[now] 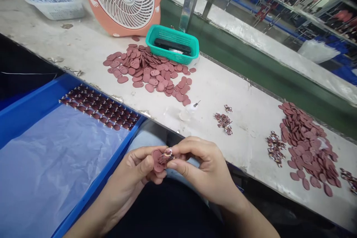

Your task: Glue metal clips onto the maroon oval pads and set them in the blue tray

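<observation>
My left hand (139, 171) is closed on a flat, oval, reddish-brown disc (157, 161), gripped at its edge between thumb and fingers. Against the disc, my right hand (199, 165) pinches a small painted figure piece (168, 153) in brown, white and gold. Both hands meet just in front of the table's near edge, above my lap. Fingers partly cover the two parts, so I cannot tell whether they are joined. On the table beyond lie a small cluster of similar figure pieces (223, 122) and a large heap of loose oval discs (150, 68).
A blue tray (92, 197) at left holds rows of assembled pieces (100, 108) on thin paper. Behind the heap stand a green basket (192, 46) and an orange fan (104, 18). More discs (309, 147) and figure pieces (275, 148) lie right. A white tub (61, 11) sits far left.
</observation>
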### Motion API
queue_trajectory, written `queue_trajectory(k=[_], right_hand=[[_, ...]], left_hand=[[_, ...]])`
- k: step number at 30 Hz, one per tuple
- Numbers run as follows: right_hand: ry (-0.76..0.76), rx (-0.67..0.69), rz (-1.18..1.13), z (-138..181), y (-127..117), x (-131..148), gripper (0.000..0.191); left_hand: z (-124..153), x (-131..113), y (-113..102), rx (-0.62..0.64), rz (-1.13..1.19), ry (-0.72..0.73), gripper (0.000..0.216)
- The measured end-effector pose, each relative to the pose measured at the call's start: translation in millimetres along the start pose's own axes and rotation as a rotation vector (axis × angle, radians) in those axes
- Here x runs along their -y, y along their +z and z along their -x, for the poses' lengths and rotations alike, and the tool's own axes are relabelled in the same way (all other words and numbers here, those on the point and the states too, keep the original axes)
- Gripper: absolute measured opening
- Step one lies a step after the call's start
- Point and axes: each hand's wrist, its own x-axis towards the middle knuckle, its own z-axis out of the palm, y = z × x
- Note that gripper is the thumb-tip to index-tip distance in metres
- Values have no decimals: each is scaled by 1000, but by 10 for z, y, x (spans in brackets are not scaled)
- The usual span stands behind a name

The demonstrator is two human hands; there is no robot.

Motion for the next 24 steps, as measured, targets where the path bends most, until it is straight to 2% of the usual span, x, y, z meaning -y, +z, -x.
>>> queue_trajectory(k=[6, 13, 24], right_hand=[[-112, 66, 130, -40, -27, 50, 9], [-106, 114, 133, -59, -69, 85, 10], [-205, 157, 187, -97, -72, 97, 9]], left_hand=[[0, 2, 1, -39, 72, -38, 37], [-15, -16, 34, -24, 112, -39, 31], [0, -6, 2, -58, 78, -52, 37]])
